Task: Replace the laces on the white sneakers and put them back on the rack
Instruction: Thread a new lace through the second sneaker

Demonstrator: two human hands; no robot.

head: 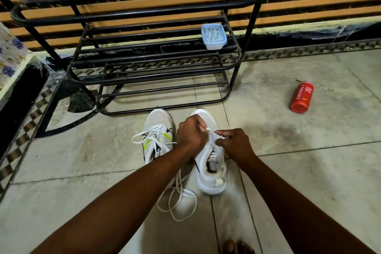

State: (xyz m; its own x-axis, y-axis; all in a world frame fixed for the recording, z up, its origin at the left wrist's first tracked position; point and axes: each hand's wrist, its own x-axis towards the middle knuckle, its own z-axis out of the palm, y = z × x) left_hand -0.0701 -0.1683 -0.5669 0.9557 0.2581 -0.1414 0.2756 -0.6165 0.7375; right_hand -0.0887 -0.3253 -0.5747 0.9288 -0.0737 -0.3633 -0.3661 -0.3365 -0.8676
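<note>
Tiled floor [82, 150] before the black rack [156, 107] carries the right sneaker [208, 181], toe toward the rack, heel toward the person, while left hand [190, 134] and right hand [235, 143] meet over its eyelets, each grip pinching the white lace [195, 200], slack looped beside the heel.

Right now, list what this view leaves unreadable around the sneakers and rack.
- Head view: the eyelets of the sneaker being laced, covered by the left hand and right hand.
- Head view: the heel of the other sneaker, behind the left forearm.
- Head view: the contents of the box, too small to identify.
- Head view: the top of the rack, cut off by the upper edge.
</note>
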